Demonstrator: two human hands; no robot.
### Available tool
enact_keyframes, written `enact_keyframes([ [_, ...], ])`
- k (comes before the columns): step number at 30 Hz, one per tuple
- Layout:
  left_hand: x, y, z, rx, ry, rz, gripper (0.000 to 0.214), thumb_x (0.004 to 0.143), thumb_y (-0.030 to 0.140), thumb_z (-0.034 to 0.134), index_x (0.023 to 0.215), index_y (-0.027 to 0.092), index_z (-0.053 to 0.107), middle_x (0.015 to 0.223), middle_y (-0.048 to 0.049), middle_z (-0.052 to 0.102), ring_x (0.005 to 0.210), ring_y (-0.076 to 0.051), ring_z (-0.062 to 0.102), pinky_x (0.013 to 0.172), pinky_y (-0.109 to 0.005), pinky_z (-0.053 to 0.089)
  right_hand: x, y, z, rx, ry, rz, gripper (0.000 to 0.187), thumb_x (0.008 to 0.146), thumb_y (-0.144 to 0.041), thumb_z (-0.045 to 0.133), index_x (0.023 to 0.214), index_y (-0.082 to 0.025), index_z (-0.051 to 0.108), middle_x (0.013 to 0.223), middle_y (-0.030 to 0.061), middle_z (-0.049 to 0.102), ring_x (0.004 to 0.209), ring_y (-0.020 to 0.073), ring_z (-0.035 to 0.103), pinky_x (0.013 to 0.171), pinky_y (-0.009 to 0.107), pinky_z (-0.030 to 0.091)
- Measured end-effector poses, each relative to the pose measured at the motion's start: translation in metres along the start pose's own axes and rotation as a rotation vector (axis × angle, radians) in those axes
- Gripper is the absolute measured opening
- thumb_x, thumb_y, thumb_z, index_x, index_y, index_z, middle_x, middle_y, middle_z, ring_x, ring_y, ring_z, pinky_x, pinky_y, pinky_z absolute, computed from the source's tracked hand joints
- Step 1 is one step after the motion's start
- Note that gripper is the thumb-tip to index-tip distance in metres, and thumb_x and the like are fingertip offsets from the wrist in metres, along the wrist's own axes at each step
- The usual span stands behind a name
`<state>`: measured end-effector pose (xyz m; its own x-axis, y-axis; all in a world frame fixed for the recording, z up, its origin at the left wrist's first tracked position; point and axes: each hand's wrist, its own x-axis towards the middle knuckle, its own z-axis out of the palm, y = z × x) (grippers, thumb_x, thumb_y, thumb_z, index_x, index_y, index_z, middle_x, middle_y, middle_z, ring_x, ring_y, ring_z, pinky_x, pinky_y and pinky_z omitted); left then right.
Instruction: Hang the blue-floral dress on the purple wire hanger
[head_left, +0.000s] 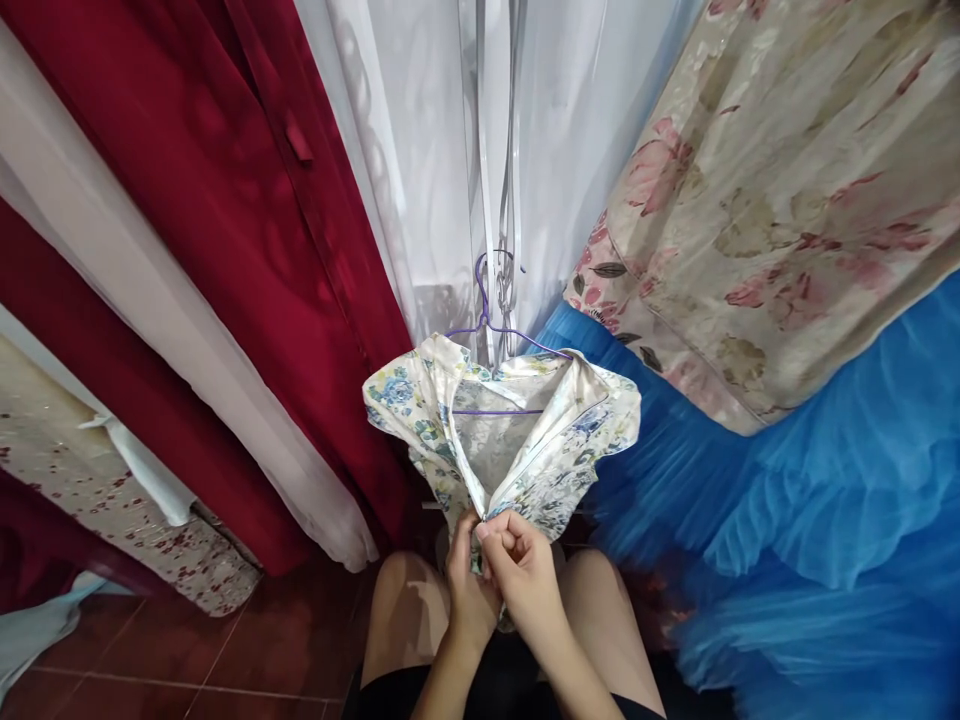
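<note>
A cream blouse with blue flowers (559, 455) hangs on a purple wire hanger (487, 320), its hook caught high among white curtains. Both my hands meet at the blouse's front opening, low at the middle. My left hand (466, 585) pinches the left edge of the placket. My right hand (521, 565) pinches the right edge, fingers curled, thumb on top. What sits between the fingertips is too small to make out. My bare knees show below the hands.
Dark red curtain (225, 250) and white drape (135, 280) hang at left. Sheer white curtain (420, 150) is behind the hanger. Floral pink fabric (787, 200) and blue tulle (787, 520) fill the right. Red tiled floor (225, 650) lies below left.
</note>
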<state>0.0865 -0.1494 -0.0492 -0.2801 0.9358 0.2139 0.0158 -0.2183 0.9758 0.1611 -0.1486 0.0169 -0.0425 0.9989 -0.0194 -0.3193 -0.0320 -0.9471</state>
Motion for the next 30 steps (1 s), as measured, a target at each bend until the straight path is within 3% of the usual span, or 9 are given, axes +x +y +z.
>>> enact_keyframes([
  [3, 0.010, 0.008, -0.007, 0.143, -0.056, 0.117, 0.021, 0.093, 0.030, 0.060, 0.076, 0.018, 0.059, 0.071, -0.0010, 0.058, 0.071, -0.017, 0.058, 0.069, -0.026, 0.048, 0.011, -0.016, -0.003, -0.054, -0.060, 0.024, 0.040, 0.086, -0.052, 0.070, 0.068, -0.020, 0.053, 0.045, -0.0040, 0.054, 0.038, 0.0078, 0.040, 0.042, 0.021, 0.030],
  [8, 0.022, 0.014, -0.019, 0.301, -0.157, 0.240, 0.015, 0.094, 0.021, 0.056, 0.079, 0.019, 0.059, 0.077, -0.0015, 0.060, 0.075, -0.017, 0.059, 0.073, -0.026, 0.045, 0.054, -0.067, -0.004, -0.153, -0.040, -0.089, 0.041, 0.085, -0.046, 0.070, 0.059, -0.018, 0.055, 0.044, -0.0023, 0.055, 0.036, 0.0071, 0.039, 0.040, 0.021, 0.029],
  [14, 0.019, 0.013, -0.003, 0.353, -0.267, 0.238, 0.015, 0.092, 0.018, 0.055, 0.078, 0.019, 0.058, 0.076, -0.0012, 0.058, 0.074, -0.016, 0.058, 0.072, -0.025, 0.043, 0.118, -0.126, 0.007, -0.074, 0.013, -0.259, 0.036, 0.081, -0.037, 0.072, 0.055, -0.018, 0.057, 0.046, -0.0022, 0.056, 0.036, 0.0063, 0.038, 0.040, 0.022, 0.029],
  [20, 0.021, 0.011, 0.004, 0.327, -0.350, 0.166, 0.015, 0.092, 0.025, 0.059, 0.078, 0.019, 0.061, 0.077, -0.0025, 0.061, 0.076, -0.019, 0.059, 0.074, -0.028, 0.046, 0.119, -0.142, 0.009, -0.019, 0.051, -0.324, 0.030, 0.081, -0.040, 0.072, 0.065, -0.019, 0.058, 0.049, -0.0044, 0.054, 0.038, 0.0068, 0.038, 0.040, 0.022, 0.030],
  [23, 0.045, 0.039, -0.002, 0.211, -0.249, 0.205, 0.016, 0.092, 0.030, 0.063, 0.103, 0.020, 0.067, 0.094, -0.0071, 0.069, 0.090, -0.023, 0.065, 0.086, -0.032, 0.050, 0.106, -0.138, 0.005, -0.068, 0.015, -0.311, 0.027, 0.084, -0.042, 0.069, 0.073, -0.020, 0.059, 0.049, -0.0055, 0.054, 0.039, 0.0077, 0.039, 0.042, 0.022, 0.031],
  [26, 0.086, 0.090, -0.005, 0.169, -0.087, 0.370, 0.032, 0.097, 0.030, 0.058, 0.128, 0.022, 0.062, 0.097, -0.0065, 0.069, 0.091, -0.020, 0.065, 0.089, -0.033, 0.050, 0.094, -0.137, 0.004, -0.127, -0.025, -0.341, 0.029, 0.086, -0.043, 0.068, 0.073, -0.021, 0.056, 0.048, -0.0056, 0.053, 0.041, 0.0083, 0.041, 0.043, 0.022, 0.031],
  [28, 0.114, 0.125, -0.004, 0.228, -0.103, 0.536, 0.037, 0.100, 0.028, 0.053, 0.136, 0.023, 0.058, 0.097, -0.0057, 0.068, 0.089, -0.018, 0.064, 0.088, -0.032, 0.050, 0.088, -0.138, 0.005, -0.163, -0.045, -0.362, 0.029, 0.087, -0.043, 0.068, 0.074, -0.020, 0.056, 0.048, -0.0054, 0.053, 0.042, 0.0087, 0.042, 0.044, 0.022, 0.032],
  [30, 0.138, 0.151, -0.001, 0.346, -0.188, 0.672, 0.025, 0.100, 0.027, 0.053, 0.121, 0.022, 0.067, 0.097, -0.0049, 0.069, 0.090, -0.018, 0.064, 0.087, -0.031, 0.050, 0.087, -0.139, 0.006, -0.189, -0.050, -0.373, 0.028, 0.088, -0.043, 0.067, 0.076, -0.020, 0.056, 0.050, -0.0051, 0.053, 0.044, 0.0089, 0.042, 0.045, 0.022, 0.033],
])
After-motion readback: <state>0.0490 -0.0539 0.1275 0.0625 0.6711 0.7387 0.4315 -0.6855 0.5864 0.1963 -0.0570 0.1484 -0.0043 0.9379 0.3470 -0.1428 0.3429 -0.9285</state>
